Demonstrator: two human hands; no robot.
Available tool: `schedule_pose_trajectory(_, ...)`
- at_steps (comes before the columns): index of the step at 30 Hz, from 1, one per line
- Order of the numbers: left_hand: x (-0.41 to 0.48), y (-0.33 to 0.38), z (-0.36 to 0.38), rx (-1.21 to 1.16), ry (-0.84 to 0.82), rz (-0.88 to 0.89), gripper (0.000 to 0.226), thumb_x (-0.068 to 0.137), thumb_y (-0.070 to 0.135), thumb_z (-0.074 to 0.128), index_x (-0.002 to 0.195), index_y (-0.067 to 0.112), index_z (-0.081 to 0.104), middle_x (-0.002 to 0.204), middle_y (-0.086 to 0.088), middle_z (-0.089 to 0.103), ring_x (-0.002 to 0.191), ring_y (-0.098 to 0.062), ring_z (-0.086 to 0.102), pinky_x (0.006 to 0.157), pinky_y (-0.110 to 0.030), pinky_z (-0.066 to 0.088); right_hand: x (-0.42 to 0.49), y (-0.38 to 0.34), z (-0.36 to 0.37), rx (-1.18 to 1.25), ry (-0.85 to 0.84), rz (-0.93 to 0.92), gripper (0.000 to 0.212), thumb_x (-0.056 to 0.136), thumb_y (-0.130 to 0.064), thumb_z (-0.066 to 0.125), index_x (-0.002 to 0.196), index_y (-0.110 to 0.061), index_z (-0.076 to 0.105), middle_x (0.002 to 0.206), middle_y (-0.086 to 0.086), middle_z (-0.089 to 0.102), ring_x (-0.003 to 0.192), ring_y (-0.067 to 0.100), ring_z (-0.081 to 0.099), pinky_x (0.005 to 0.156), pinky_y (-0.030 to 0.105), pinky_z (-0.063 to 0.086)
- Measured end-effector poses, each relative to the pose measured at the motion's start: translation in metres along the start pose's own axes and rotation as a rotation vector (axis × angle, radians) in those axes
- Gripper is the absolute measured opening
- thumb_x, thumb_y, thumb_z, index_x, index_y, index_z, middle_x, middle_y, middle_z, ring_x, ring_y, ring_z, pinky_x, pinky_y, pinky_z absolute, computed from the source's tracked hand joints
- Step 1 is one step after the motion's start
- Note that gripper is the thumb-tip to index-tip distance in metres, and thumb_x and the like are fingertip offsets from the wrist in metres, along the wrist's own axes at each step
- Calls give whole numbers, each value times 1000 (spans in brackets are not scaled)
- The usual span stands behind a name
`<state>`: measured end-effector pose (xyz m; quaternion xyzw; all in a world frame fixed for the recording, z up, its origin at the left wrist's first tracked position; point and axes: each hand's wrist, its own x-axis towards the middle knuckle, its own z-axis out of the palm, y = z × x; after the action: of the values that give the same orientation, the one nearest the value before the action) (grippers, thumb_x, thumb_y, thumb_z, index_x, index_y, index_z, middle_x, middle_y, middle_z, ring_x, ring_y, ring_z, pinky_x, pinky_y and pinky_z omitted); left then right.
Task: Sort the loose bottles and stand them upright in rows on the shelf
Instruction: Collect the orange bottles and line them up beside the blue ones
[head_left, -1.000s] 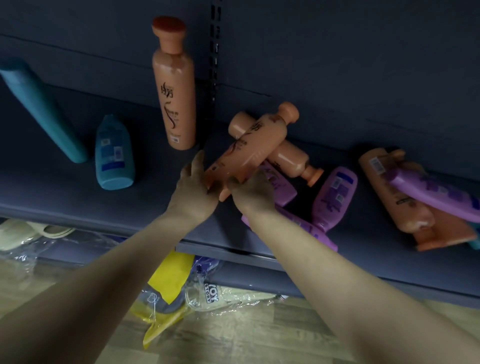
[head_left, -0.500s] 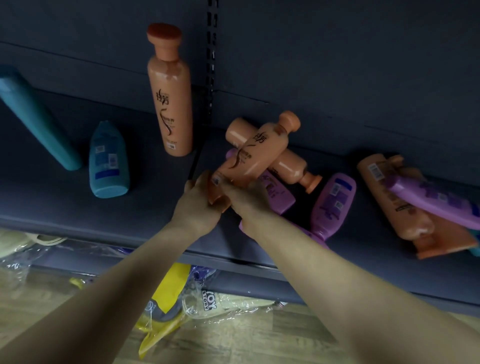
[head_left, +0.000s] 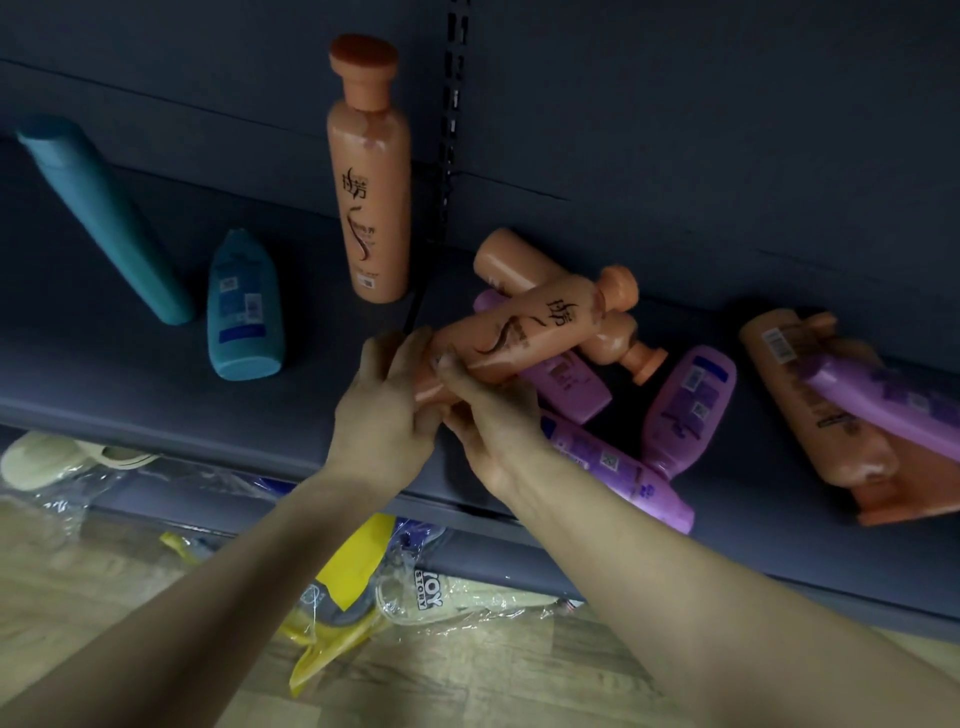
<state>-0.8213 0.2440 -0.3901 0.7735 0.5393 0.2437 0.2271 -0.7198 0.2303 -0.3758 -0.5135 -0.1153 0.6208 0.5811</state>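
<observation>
Flatter now, orange bottle gripped by left hand, right hand near shelf edge.

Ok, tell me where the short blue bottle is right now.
In the head view, the short blue bottle sits on the left part of the shelf, between the tall teal bottle and the upright orange bottle.

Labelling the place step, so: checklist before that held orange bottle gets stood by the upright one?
1. Grip: left hand and right hand both hold the held orange bottle at its base end: ok.
2. Orientation: tilted, not upright: not ok.
3. Its cap fitted: ok.
4. Clear of the lying orange bottle beneath: cannot tell.
5. Bare shelf in front of the upright orange bottle: ok.
</observation>
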Motion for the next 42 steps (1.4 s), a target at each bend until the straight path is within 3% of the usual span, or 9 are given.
schedule_pose_trajectory(3,-7,0,-2,35,54,64,58,71,22,56,124,-1,51,112,-29,54,82,-49,61,52,-44,51,-4,-2,2,43,-5,30,11,87,-1,61,92,-11,59,86,5,65,79,14,63,76,30,53)
schedule_pose_trajectory(7,-18,2,-7,54,117,81,53,74,29,51,122,11,39,113,-26,53,87,-47,60,50,-41,49,-11,-4,6,59,-13,3,23,85,0,63,106,-8,57,92,8,66,82,18,64,75,35,54)
schedule_pose_trajectory(11,-36,-4,-7,-5,100,22,75,62,9,80,119,21,34,115,-22,50,94,-46,58,63,-46,50,-20,-2,3,-163,-1,-106,26,77,9,67,89,-12,57,84,5,65,76,16,64,80,42,54)
schedule_pose_trajectory(14,-55,-14,-10,-55,35,32,76,63,8,80,124,24,37,118,-12,48,104,-37,56,80,-44,48,-26,-1,-5,-376,25,-190,32,72,8,72,88,-15,57,85,2,66,80,16,65,83,39,54)
schedule_pose_trajectory(19,-82,-25,-24,-195,-155,-19,75,67,53,50,132,17,47,121,11,41,113,-10,47,98,-25,37,-42,6,-16,-694,53,-245,51,58,0,84,101,-12,59,96,6,70,90,20,68,87,43,55)
schedule_pose_trajectory(24,-87,-13,-38,-531,-225,-184,86,49,64,57,128,29,47,121,15,51,107,2,52,78,3,34,-67,16,-20,-958,45,-241,56,51,-12,86,92,-28,52,97,1,70,91,19,67,84,45,54)
schedule_pose_trajectory(28,-90,-3,-43,-757,-169,-185,74,45,52,73,112,46,40,110,19,59,100,3,58,82,-12,44,-90,30,-17,-1063,20,-229,67,45,-31,78,107,-24,55,99,-1,70,93,18,66,82,43,55)
schedule_pose_trajectory(31,-99,-2,-45,-845,-96,-218,74,41,41,77,107,40,44,101,12,62,97,-6,62,84,-28,50,-107,37,-15,-1137,-19,-209,65,52,-23,82,111,-24,55,100,-1,69,91,18,66,80,41,56)
schedule_pose_trajectory(42,-147,-14,-91,-661,-33,-267,72,37,45,77,100,43,44,96,17,63,94,-5,64,83,-35,54,-161,64,12,-1247,-85,-183,66,63,-17,80,122,-20,50,102,0,65,93,21,64,80,41,55)
